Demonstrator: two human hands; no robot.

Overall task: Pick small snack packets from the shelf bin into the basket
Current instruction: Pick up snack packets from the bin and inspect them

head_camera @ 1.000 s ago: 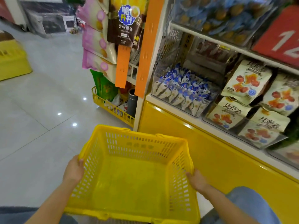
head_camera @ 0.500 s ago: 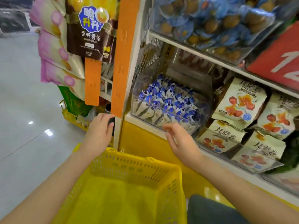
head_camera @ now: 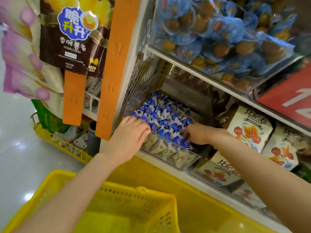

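Snack packets (head_camera: 165,117) fill the shelf bin (head_camera: 188,163) as left hand (head_camera: 129,136) and right hand (head_camera: 199,135) curl fingers among them, any hold hidden; a loose handful could spill past the basket (head_camera: 139,189) below.

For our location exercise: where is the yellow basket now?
In the head view, the yellow basket sits bottom left, below the clear bin of blue packets.

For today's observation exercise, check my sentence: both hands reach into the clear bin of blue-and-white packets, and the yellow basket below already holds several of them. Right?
Not quite. In the head view the left hand and right hand do reach into the clear bin of blue-and-white packets, but the yellow basket below shows no packets inside.
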